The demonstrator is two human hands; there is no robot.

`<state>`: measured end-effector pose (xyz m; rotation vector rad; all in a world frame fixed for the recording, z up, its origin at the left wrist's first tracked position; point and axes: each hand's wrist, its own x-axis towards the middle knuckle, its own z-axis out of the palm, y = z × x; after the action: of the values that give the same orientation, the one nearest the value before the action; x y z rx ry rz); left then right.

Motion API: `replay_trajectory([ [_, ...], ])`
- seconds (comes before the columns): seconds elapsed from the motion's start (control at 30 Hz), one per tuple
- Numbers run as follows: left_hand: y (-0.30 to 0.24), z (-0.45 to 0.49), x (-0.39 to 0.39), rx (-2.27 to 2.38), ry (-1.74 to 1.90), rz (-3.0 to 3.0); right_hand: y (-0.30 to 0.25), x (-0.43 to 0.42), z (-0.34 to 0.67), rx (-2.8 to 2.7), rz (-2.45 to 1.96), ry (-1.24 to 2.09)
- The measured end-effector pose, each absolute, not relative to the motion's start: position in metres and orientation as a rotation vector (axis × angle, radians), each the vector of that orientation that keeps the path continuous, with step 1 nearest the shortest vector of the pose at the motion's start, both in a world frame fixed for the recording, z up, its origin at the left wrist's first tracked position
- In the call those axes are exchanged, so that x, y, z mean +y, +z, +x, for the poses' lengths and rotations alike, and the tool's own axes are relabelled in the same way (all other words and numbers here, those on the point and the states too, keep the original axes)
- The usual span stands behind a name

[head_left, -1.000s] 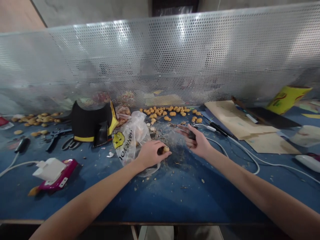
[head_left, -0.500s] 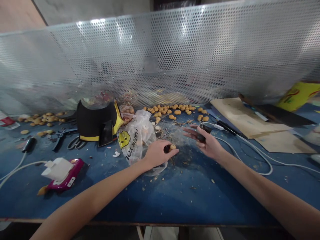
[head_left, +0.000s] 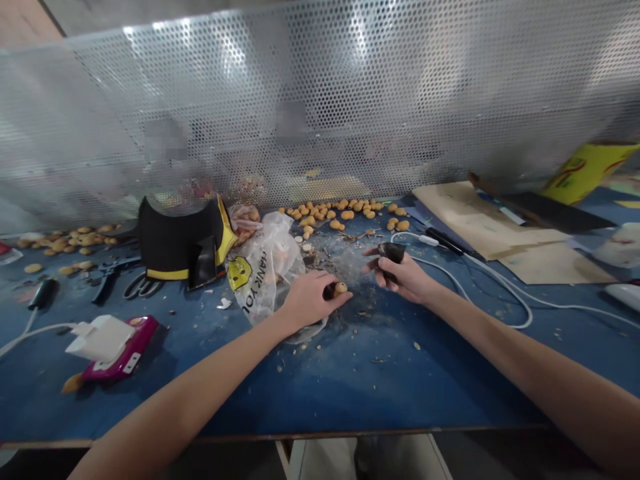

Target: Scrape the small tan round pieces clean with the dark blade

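Left hand (head_left: 309,300): you are pinching a dark piece (head_left: 330,291) tipped with a tan lump (head_left: 341,287).
Right hand (head_left: 404,279): you are clenching a black object (head_left: 393,252).
Table (head_left: 350,393): you are working above scattered debris (head_left: 330,257).
Risk: a slipping grip is likely sending the tan lump into that debris or against the plastic bag (head_left: 265,267).

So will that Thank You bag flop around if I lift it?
Probably floppy: the thin clear plastic bag lies crumpled and slumped. It likely feels light, though whatever is bunched inside might add some weight.
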<state>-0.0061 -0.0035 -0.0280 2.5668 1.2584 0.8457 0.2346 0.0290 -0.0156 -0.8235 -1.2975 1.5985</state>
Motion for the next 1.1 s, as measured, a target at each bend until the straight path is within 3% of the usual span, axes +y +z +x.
replay_trajectory([
  [0.47, -0.030, -0.010, 0.000, 1.216, 0.852, 2.603, -0.015, 0.025, 0.228, -1.695, -1.005, 1.259],
  [0.63, -0.030, -0.011, 0.001, 1.233, 0.855, 2.584, -0.007, 0.017, 0.216, -2.139, -1.107, 0.882],
  [0.77, -0.030, -0.012, 0.001, 1.239, 0.841, 2.603, -0.012, 0.016, 0.205, -2.181, -1.131, 0.572],
  [1.1, -0.027, -0.010, -0.001, 1.235, 0.817, 2.597, -0.020, 0.015, 0.205, -2.165, -1.116, 0.479],
])
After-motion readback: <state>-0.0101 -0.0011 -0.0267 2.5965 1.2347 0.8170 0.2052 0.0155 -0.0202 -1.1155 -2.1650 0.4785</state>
